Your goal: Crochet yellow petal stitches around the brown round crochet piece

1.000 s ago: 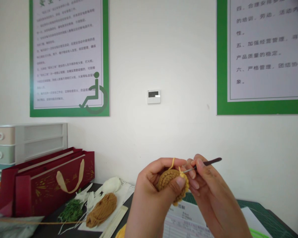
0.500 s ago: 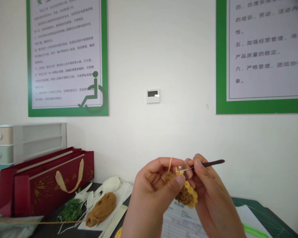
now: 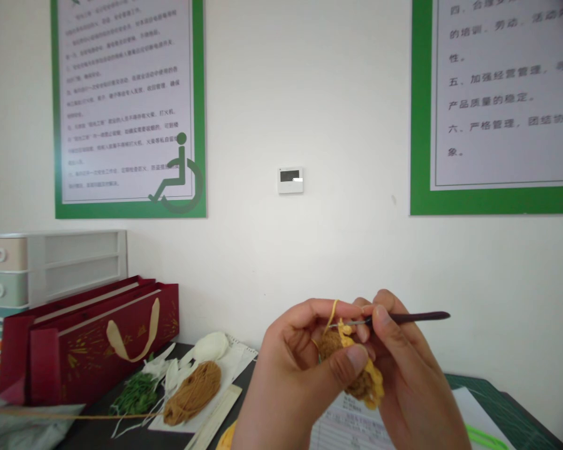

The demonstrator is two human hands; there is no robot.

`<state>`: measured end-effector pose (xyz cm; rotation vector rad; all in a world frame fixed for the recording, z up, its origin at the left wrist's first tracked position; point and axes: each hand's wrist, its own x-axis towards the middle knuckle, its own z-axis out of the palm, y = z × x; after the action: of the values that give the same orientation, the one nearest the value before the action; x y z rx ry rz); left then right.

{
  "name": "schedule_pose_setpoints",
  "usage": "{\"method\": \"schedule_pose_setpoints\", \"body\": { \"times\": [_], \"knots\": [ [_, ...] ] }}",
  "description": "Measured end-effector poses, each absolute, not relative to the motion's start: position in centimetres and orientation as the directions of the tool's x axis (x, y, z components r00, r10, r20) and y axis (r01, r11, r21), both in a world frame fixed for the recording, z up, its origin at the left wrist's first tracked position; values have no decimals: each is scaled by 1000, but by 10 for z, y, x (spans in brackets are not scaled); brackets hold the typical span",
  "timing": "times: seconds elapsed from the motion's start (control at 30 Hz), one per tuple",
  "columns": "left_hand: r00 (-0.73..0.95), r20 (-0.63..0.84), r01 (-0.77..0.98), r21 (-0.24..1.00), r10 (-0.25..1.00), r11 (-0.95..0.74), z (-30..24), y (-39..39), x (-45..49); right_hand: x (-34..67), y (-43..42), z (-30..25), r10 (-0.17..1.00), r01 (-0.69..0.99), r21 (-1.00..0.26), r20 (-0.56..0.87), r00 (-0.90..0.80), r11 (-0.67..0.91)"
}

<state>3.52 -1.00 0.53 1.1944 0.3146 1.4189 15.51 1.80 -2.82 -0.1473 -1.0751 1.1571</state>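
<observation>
- The crocheted piece (image 3: 374, 384), at 5 o'clock in view, has tipped, its yellow edge now slanting toward 5 o'clock.
- Left hand (image 3: 291, 369): fingers pinching it, yellow yarn (image 3: 333, 310) over the index finger.
- Right hand (image 3: 403, 359): fingers gripping the crochet hook (image 3: 420, 317), handle swung nearly level toward 3 o'clock.
- Its shaft now reaches the strand, suggesting a stitch under way.

Soft, diffuse light brightens the middle of the wall (image 3: 347, 112); the upper right corner darkens. A white glint crosses the wall panel (image 3: 289, 180), pale glare tints the left poster (image 3: 122, 112), whose print blurs. The hands (image 3: 291, 369) carry gentle shading.
</observation>
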Motion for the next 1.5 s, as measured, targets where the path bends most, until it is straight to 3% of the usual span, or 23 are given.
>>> {"method": "schedule_pose_setpoints", "body": {
  "times": [0.1, 0.33, 0.53, 0.67, 0.73, 0.8, 0.87, 0.9, 0.97, 1.03, 1.07, 1.2, 1.37, 1.5],
  "knots": [
    [244, 491, -585, 762, 836, -277, 6, -10, 33, 155, 18, -28, 784, -647, -584, 619, 35, 490],
    [105, 442, -561, 766, 891, -314, 5, -8, 38, 152, 19, -31, 690, -539, -547, 717, 92, 640],
    [146, 455, -606, 743, 879, -284, 3, -7, 37, 149, 16, -29, 712, -610, -540, 700, 56, 580],
    [178, 492, -640, 716, 852, -280, 3, -5, 36, 146, 18, -31, 655, -531, -502, 743, 139, 682],
    [149, 529, -655, 686, 835, -317, 1, -3, 37, 149, 19, -33, 514, -351, -424, 828, 224, 835],
    [127, 531, -663, 674, 838, -327, -2, 0, 38, 156, 19, -35, 223, -10, -227, 946, 236, 974],
    [190, 484, -692, 683, 854, -233, -4, 2, 39, 166, 17, -37, -89, 351, 50, 992, 95, 935],
    [256, 446, -706, 692, 858, -149, -5, 3, 39, 171, 15, -37, -179, 480, 128, 982, 61, 868],
    [394, 366, -706, 708, 843, 23, -5, 3, 40, 178, 14, -35, -235, 563, 172, 971, 40, 808],
    [460, 332, -688, 719, 824, 94, -3, 2, 39, 180, 15, -30, -247, 425, 195, 967, 70, 884],
    [468, 342, -683, 725, 815, 87, -2, 1, 38, 180, 16, -28, -230, 289, 202, 971, 68, 936],
    [456, 433, -681, 732, 778, -8, 3, -2, 33, 172, 20, -23, 100, -117, -90, 991, 89, 989],
    [445, 490, -638, 761, 750, -118, 1, 3, 25, 169, 14, -31, 406, -351, -331, 898, 169, 876],
    [481, 513, -637, 762, 711, -119, -1, 6, 21, 170, 10, -31, 576, -510, -470, 815, 64, 720]
  ]
}}
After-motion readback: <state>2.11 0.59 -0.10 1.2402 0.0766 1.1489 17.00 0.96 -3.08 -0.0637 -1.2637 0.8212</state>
